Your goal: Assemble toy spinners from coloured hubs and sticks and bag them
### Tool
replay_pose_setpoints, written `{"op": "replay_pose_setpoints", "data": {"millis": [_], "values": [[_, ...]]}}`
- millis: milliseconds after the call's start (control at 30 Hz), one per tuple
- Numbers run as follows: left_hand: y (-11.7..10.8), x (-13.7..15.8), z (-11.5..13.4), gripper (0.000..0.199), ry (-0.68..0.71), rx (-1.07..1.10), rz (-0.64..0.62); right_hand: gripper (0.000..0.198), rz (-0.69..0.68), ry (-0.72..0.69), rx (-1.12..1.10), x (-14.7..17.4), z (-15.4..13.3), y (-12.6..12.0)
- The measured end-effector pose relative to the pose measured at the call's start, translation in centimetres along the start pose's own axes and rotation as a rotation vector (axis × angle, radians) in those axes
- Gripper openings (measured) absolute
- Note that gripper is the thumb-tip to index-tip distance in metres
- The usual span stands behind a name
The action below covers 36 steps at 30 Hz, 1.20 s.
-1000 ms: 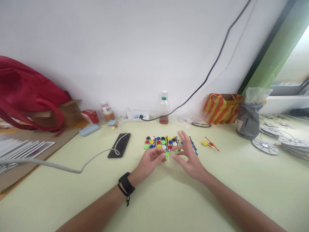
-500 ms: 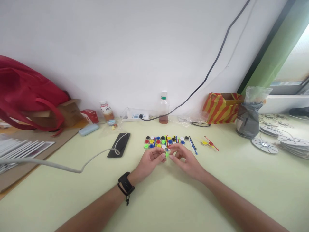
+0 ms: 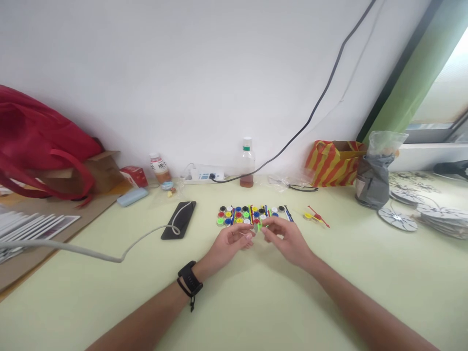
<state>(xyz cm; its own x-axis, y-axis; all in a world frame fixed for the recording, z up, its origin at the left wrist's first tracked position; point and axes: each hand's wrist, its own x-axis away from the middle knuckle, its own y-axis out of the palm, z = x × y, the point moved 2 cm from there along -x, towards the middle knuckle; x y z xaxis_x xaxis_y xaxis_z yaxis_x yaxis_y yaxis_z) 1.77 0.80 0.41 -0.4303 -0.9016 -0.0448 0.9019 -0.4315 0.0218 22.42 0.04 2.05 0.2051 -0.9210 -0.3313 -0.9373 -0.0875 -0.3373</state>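
My right hand [image 3: 281,239] pinches a small bright green plastic piece [image 3: 259,227] with a pale round side between thumb and fingertips, just above the table. My left hand [image 3: 234,242] is close beside it, its fingers curled and the thumb bent in near the piece. Whether something small is in the left fingers is hidden. Behind both hands lie rows of small round pieces [image 3: 238,214] in red, blue, yellow, green, black and white. Among them are thin coloured arrow-shaped strips [image 3: 288,213]. A red arrow and yellow disc piece [image 3: 316,217] lies apart to the right.
A black phone [image 3: 179,220] with a grey cable lies left of the pieces. At the wall stand a bottle [image 3: 247,163], a power strip [image 3: 203,174] and a striped bag [image 3: 332,163]. Round grey-white discs [image 3: 444,218] are stacked at right.
The green piece has moved slightly up and right and turned, and now sits in my right fingertips, away from my left thumb. The view has shifted a little.
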Motion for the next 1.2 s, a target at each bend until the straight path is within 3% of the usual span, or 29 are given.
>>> {"op": "replay_pose_setpoints", "data": {"millis": [200, 267, 300, 400, 467, 633, 933, 1067, 1200], "values": [[0.1, 0.2, 0.3, 0.038, -0.033, -0.092, -0.054, 0.021, 0.457, -0.097, 0.423, -1.7, -0.1, -9.1], [0.1, 0.1, 0.2, 0.037, -0.028, -0.106, -0.074, 0.013, 0.471, -0.034, 0.599, -1.9, 1.0, -11.3], [0.1, 0.1, 0.1, 0.037, -0.026, -0.113, -0.078, 0.009, 0.392, 0.037, 0.689, -1.9, 1.9, -11.9], [0.0, -0.1, -0.1, 0.042, -0.020, -0.135, -0.074, 0.020, -0.052, 0.314, 0.932, -1.6, 4.7, -11.9], [-0.1, -0.1, -0.3, 0.043, -0.022, -0.145, -0.068, 0.025, -0.184, 0.389, 0.989, -1.3, 5.8, -11.4], [-0.1, -0.1, -0.4, 0.044, -0.023, -0.156, -0.086, 0.022, -0.186, 0.404, 1.015, -1.4, 6.7, -10.8], [0.0, 0.0, -0.1, 0.042, -0.024, -0.172, -0.098, 0.012, -0.039, 0.450, 1.102, -2.2, 7.6, -10.7], [-0.1, -0.2, -0.4, 0.048, -0.018, -0.174, -0.071, 0.015, 0.044, 0.336, 1.112, -2.0, 6.3, -10.1], [-0.2, 0.0, -0.5, 0.040, 0.029, -0.211, -0.106, 0.018, -0.040, 0.238, 1.057, -2.1, 5.5, -8.3]]}}
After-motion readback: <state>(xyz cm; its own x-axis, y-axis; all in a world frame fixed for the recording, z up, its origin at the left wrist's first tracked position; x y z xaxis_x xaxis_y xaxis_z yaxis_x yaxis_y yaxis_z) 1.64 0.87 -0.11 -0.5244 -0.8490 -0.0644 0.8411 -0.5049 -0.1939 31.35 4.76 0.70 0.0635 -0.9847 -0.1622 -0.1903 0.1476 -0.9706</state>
